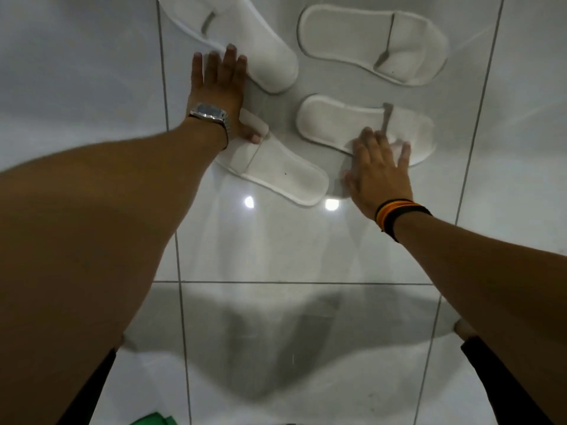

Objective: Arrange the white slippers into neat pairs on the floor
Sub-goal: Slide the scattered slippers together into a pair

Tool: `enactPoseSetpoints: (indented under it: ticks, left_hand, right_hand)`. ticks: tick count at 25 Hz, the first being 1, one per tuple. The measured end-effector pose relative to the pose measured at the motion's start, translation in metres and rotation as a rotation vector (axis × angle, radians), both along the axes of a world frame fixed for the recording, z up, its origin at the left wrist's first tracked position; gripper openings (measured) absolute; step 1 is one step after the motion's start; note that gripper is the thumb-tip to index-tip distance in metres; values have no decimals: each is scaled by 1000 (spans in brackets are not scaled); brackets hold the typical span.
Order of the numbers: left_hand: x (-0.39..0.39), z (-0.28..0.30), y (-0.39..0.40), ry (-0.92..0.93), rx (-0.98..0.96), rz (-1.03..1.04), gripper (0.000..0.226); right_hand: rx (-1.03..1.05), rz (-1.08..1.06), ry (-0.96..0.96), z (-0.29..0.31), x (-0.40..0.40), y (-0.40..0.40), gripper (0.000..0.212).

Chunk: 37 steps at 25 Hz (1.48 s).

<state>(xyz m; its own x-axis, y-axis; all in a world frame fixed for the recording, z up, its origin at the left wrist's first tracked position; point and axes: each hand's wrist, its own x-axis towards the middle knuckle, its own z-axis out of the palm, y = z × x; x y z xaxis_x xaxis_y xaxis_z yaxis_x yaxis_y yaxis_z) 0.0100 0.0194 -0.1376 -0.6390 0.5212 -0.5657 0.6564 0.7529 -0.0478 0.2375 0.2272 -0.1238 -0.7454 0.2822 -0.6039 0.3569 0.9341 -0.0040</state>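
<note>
Two hands reach among four white slippers scattered unpaired on a glossy tiled floor (276,256).

The left hand (219,87), fingers spread and flat, lies between the far-left slipper (245,35) and the near slipper (276,170), thumb touching the latter's toe end. The right hand (379,170), fingers spread, presses the near edge of the right-middle slipper (352,124). A far-right slipper (368,41) lies apart. Bare tile stays open near the body and at both sides.
</note>
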Motion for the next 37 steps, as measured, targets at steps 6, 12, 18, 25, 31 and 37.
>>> enactPoseSetpoints:
  ticks: [6,12,18,25,31,37]
  left_hand:
    - [37,22,10,39,-40,241,110]
    - [-25,3,-31,103,60,30,70]
    - [-12,10,-36,7,129,306,61]
    - [-22,22,-72,2,243,26,80]
    - [-35,-11,-108,-144,84,-171,114]
    - [-15,-12,-124,-150,84,118,112]
  right_hand:
    - [-169,-133,-24,26,-21,-89,72]
    - [-257,-332,-35,-5,-45,-167,78]
    - [-219,156,129,-20,-84,-100,59]
    - [-301,-121,102,10,-92,-136,71]
    - [-255,2,113,-20,-98,-150,85]
    - [-248,166,114,-22,-142,-142,80]
